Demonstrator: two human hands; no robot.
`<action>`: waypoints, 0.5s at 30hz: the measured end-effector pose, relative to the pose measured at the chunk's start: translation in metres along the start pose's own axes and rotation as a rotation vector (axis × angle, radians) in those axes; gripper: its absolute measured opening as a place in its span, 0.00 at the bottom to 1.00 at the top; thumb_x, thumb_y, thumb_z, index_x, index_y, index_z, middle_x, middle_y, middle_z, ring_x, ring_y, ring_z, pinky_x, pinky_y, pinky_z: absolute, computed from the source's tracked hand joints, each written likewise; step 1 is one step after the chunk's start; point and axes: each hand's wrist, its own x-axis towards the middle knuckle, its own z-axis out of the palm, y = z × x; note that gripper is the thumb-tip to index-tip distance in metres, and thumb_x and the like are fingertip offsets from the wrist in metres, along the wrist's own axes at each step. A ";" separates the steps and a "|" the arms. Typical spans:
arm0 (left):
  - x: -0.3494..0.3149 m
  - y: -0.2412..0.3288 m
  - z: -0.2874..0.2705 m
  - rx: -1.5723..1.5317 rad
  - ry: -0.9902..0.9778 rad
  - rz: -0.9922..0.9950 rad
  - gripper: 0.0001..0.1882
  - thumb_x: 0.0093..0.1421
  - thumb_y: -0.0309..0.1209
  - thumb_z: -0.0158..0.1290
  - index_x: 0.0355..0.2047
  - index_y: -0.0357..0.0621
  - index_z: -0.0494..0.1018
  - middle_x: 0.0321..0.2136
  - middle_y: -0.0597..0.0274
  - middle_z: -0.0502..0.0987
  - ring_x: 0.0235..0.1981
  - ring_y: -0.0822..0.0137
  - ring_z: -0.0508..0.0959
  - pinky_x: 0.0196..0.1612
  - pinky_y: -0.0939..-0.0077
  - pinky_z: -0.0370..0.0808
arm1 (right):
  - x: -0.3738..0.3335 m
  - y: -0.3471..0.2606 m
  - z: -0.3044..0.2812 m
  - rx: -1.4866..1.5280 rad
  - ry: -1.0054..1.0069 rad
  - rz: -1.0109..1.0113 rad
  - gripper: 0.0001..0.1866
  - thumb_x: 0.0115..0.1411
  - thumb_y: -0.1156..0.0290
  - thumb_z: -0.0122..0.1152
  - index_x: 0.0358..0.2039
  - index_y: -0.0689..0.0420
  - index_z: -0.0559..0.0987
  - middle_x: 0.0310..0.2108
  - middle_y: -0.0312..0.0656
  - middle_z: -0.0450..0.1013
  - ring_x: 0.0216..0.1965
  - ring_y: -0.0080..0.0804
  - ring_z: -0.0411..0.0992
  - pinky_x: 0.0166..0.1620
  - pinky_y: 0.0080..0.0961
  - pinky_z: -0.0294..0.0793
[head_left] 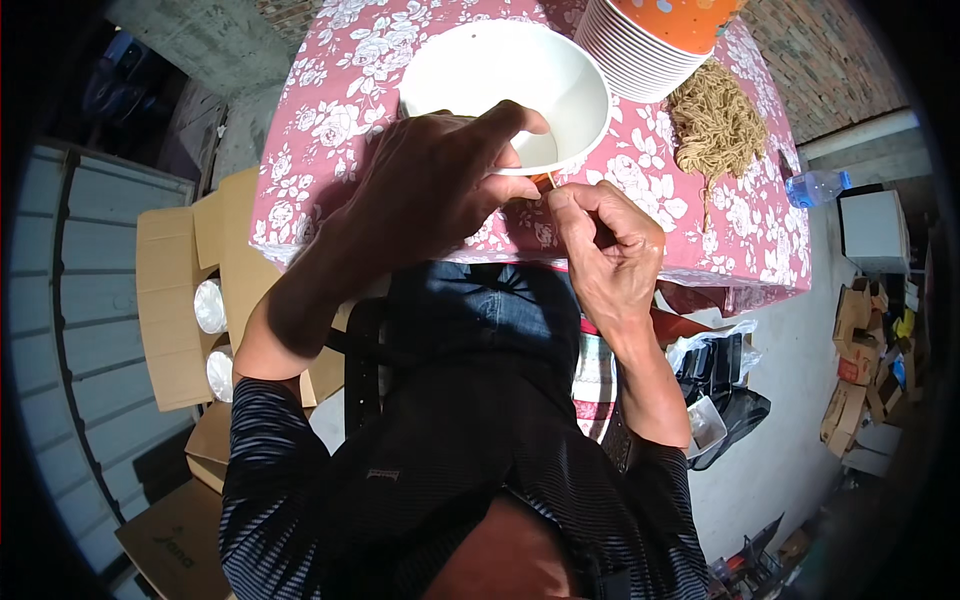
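A large round paper bucket (570, 90), white inside, has its mouth facing me on the table. My left hand (430, 185), mostly in shadow, holds its near rim, fingers curled over the inner side and thumb outside. A little orange outer wall shows beneath the rim by the thumb. My right hand (612, 235) is closed in a pinch just beside the left thumb, at the rim. Between its thumb and forefinger is a thin pale strand, perhaps a cord end; its exact kind is too small to make out.
A stack of white-rimmed orange paper buckets (640, 50) stands behind right. Beside it lies a tangled bundle of tan twine (715, 120) on the pink floral tablecloth (340, 120). A plastic bottle (815, 188) is off the right edge. Cardboard boxes (165, 300) stand at left.
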 end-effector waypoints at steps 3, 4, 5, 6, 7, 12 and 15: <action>-0.001 -0.001 0.000 -0.003 -0.002 0.007 0.25 0.58 0.30 0.68 0.55 0.46 0.72 0.29 0.57 0.83 0.32 0.59 0.87 0.34 0.67 0.83 | 0.000 0.002 0.002 0.004 0.006 0.033 0.04 0.60 0.80 0.65 0.34 0.66 0.84 0.20 0.36 0.72 0.22 0.17 0.64 0.25 0.19 0.62; -0.001 -0.001 0.000 -0.004 -0.003 0.016 0.26 0.58 0.30 0.68 0.55 0.46 0.72 0.29 0.57 0.83 0.32 0.59 0.87 0.33 0.67 0.83 | 0.000 0.003 0.002 0.010 0.001 0.063 0.04 0.61 0.79 0.65 0.34 0.66 0.84 0.21 0.36 0.72 0.22 0.16 0.64 0.25 0.19 0.62; -0.001 -0.002 0.001 -0.005 -0.003 0.018 0.26 0.58 0.30 0.68 0.55 0.46 0.72 0.29 0.57 0.83 0.32 0.59 0.87 0.33 0.67 0.83 | -0.001 0.004 0.003 0.017 -0.004 0.093 0.04 0.61 0.79 0.65 0.34 0.66 0.84 0.21 0.36 0.72 0.22 0.16 0.64 0.25 0.18 0.63; -0.001 -0.002 0.001 -0.001 0.000 0.026 0.26 0.58 0.31 0.68 0.54 0.46 0.72 0.30 0.57 0.84 0.32 0.59 0.87 0.33 0.67 0.83 | -0.001 0.005 0.003 0.016 -0.002 0.093 0.04 0.61 0.79 0.65 0.34 0.66 0.84 0.21 0.36 0.72 0.22 0.16 0.64 0.25 0.18 0.63; -0.001 -0.002 0.002 0.002 0.002 0.034 0.26 0.58 0.31 0.68 0.54 0.46 0.72 0.30 0.57 0.84 0.32 0.59 0.87 0.33 0.68 0.82 | -0.001 0.008 0.004 0.028 0.006 0.090 0.04 0.61 0.79 0.66 0.34 0.66 0.84 0.21 0.36 0.72 0.22 0.16 0.64 0.25 0.18 0.63; -0.002 -0.003 0.003 0.011 -0.004 0.056 0.26 0.58 0.31 0.68 0.55 0.45 0.71 0.31 0.57 0.84 0.34 0.59 0.87 0.35 0.67 0.82 | -0.001 0.012 0.007 0.044 0.029 0.040 0.04 0.62 0.78 0.66 0.35 0.66 0.85 0.21 0.36 0.72 0.22 0.15 0.64 0.24 0.19 0.62; -0.002 -0.001 0.001 0.014 -0.015 0.082 0.27 0.58 0.32 0.68 0.56 0.46 0.71 0.33 0.54 0.84 0.35 0.58 0.87 0.36 0.66 0.82 | 0.000 0.010 0.009 0.049 0.035 0.042 0.04 0.62 0.78 0.66 0.35 0.66 0.85 0.21 0.36 0.73 0.22 0.16 0.64 0.25 0.19 0.63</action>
